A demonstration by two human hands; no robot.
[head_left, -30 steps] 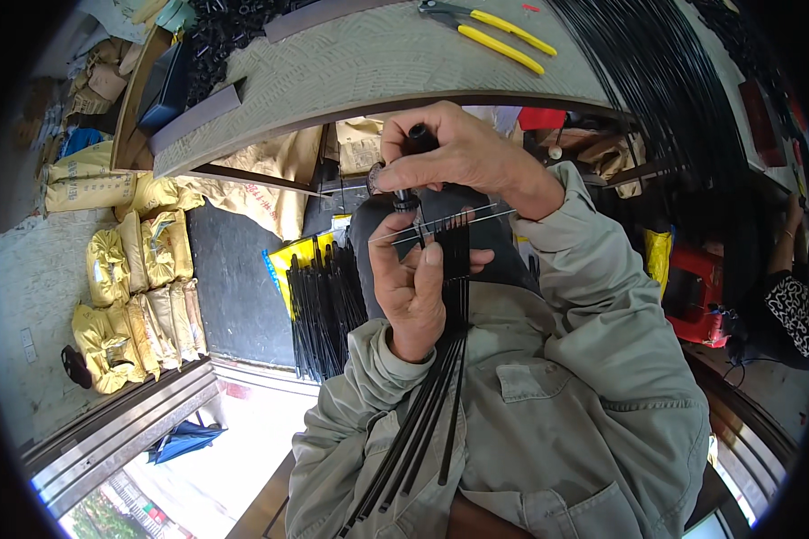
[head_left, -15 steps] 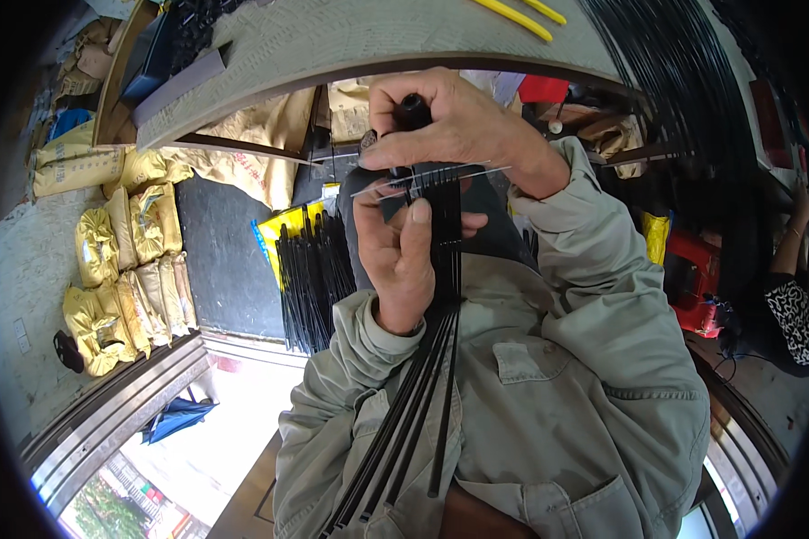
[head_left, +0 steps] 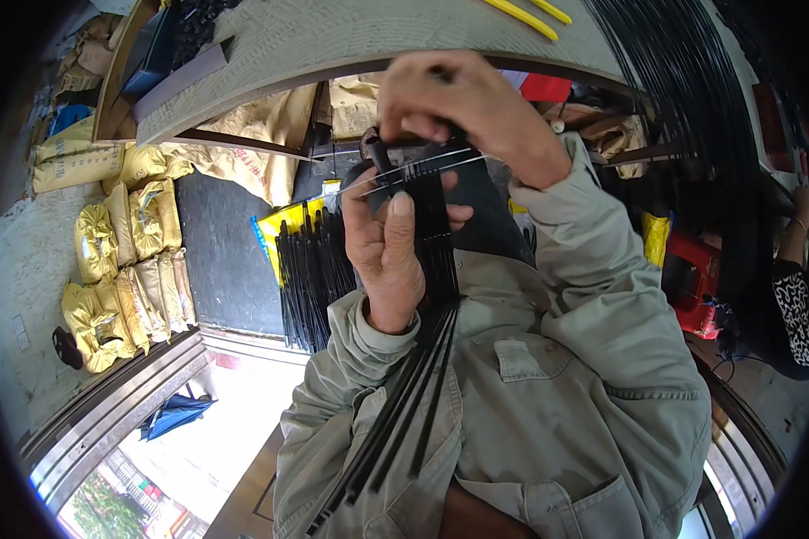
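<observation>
My left hand (head_left: 386,247) is closed around a flat bundle of black strips (head_left: 437,238), thumb on top. Loose strip ends fan down over my jacket front. Thin pale metal rods (head_left: 458,160) lie crosswise over the bundle just above the thumb. A short dark rounded piece (head_left: 379,154) stands beside the left fingertips. Above the rods, my right hand (head_left: 481,103) is curled and blurred by motion; a dark spot shows among its fingers, but what they hold cannot be made out.
A workbench (head_left: 333,40) spans the far side, with yellow handles (head_left: 521,18) and long black strands (head_left: 674,72) on it. Another black strip bundle (head_left: 310,278) stands to the left. Yellow sacks (head_left: 99,323) line the left wall. Another person's arm (head_left: 789,296) shows at far right.
My right hand has risen away from the left thumb, and the black round end it gripped shows less. The rods are tilted more, and my left hand has shifted slightly left.
</observation>
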